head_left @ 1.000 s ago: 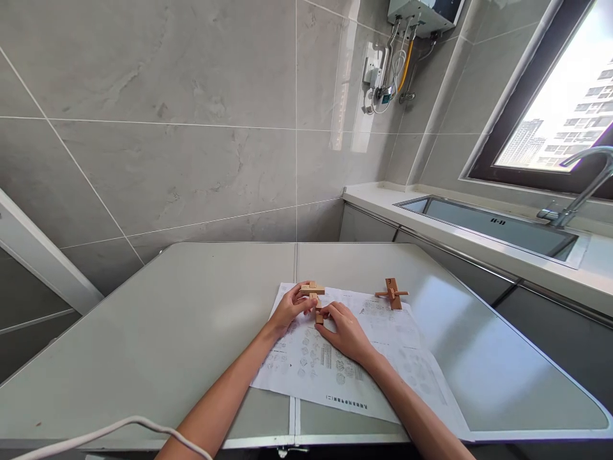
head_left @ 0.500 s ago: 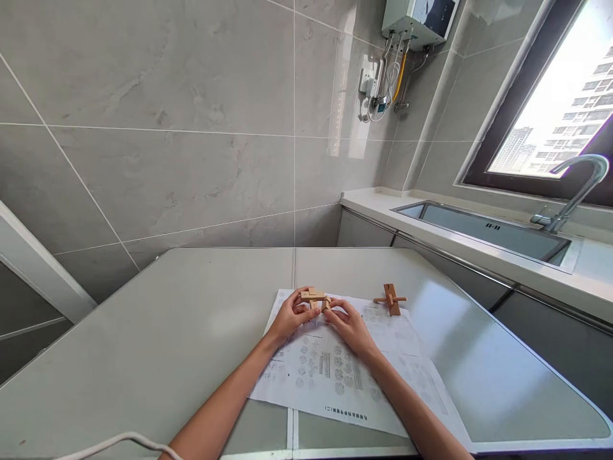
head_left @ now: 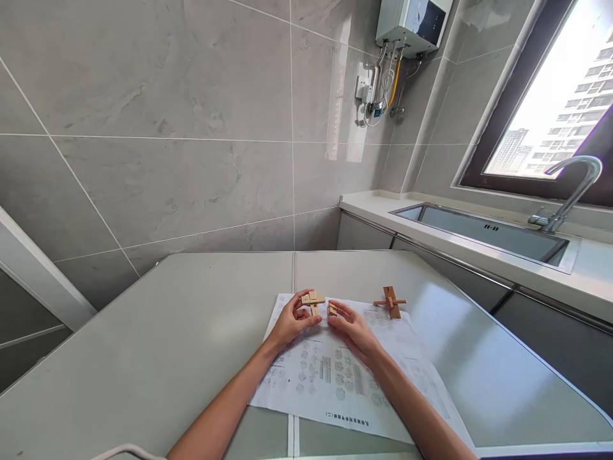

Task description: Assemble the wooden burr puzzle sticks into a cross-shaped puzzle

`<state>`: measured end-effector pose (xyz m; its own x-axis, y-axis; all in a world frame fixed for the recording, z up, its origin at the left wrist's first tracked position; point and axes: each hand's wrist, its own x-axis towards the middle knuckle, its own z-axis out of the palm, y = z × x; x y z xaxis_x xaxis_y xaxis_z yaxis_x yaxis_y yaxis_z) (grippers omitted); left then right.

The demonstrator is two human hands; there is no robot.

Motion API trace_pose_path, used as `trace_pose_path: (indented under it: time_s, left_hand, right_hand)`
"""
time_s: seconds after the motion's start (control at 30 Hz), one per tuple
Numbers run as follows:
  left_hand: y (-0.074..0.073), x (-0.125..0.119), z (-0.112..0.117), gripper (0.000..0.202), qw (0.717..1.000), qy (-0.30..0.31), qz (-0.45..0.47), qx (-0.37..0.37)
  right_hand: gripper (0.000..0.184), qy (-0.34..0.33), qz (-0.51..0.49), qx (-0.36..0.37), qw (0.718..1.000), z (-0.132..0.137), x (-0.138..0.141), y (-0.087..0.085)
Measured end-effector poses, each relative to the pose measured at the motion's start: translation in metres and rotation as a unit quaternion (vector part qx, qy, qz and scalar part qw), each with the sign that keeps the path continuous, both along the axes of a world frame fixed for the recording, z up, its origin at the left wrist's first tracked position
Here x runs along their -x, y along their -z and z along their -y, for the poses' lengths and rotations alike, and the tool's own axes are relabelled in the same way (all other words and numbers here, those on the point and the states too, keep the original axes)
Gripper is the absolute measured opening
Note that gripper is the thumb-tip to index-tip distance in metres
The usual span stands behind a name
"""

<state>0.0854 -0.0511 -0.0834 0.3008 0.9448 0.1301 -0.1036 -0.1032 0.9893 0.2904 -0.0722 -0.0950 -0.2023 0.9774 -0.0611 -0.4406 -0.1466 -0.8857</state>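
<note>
My left hand [head_left: 292,319] is closed on a light wooden puzzle assembly [head_left: 313,299], made of notched blocks crossing each other. Just to its right, my right hand [head_left: 353,327] pinches a small light wooden puzzle piece [head_left: 332,310] between thumb and fingers. A narrow gap separates the piece from the assembly. Both hands are over a printed instruction sheet [head_left: 330,383] with rows of small diagrams. Beyond my right hand, a darker brown wooden cross of puzzle pieces [head_left: 391,302] rests at the sheet's far right edge.
The pale table [head_left: 158,358] has a seam down its middle. A white cable [head_left: 127,449] crosses its near left edge. To the right run a counter with a sink [head_left: 479,233] and a faucet [head_left: 569,198]. A tiled wall [head_left: 191,191] stands behind.
My right hand has drawn the small piece slightly right, away from the assembly, and its tilt has changed. My left hand still holds the assembly, turned a little. The camera view has shifted slightly.
</note>
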Motion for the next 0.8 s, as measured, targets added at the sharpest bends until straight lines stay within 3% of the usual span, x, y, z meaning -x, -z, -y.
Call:
trace_pose_path:
  time_s: [0.5, 0.8]
  left_hand:
    - [-0.0013, -0.0003, 0.0012, 0.076, 1.000, 0.005, -0.017, -0.009]
    - [-0.0054, -0.0019, 0.0047, 0.076, 0.999, 0.010, -0.029, -0.007]
  right_hand:
    - [0.062, 0.006, 0.007, -0.002, 1.000, -0.0008, -0.0037, 0.0008]
    - [0.055, -0.047, 0.028, -0.027, 0.998, 0.0027, -0.0014, -0.0041]
